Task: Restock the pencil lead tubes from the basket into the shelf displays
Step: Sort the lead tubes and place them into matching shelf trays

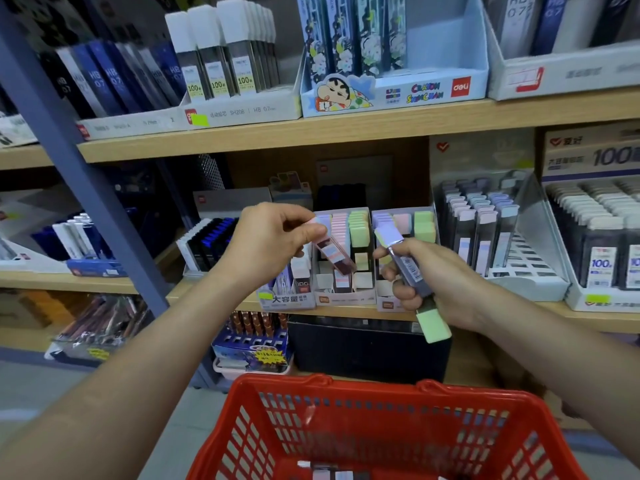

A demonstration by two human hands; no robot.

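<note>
Above the red basket (381, 388), the left hand (273, 237) pinches a lead tube (335, 255) in its grip, just over the pastel display box (346, 300). The right hand (443, 285) clamps two tubes (410, 268), one with a lilac cap and one with a green cap. The basket's near side is cut off by the frame.

Front slots of the pastel display boxes (346, 300) stood open beneath the upper shelf board (277, 133); left hand (273, 237) & right hand (436, 282), both gripping lead tubes (334, 255), hung before them; blue post (60, 147) barred the left side
</note>
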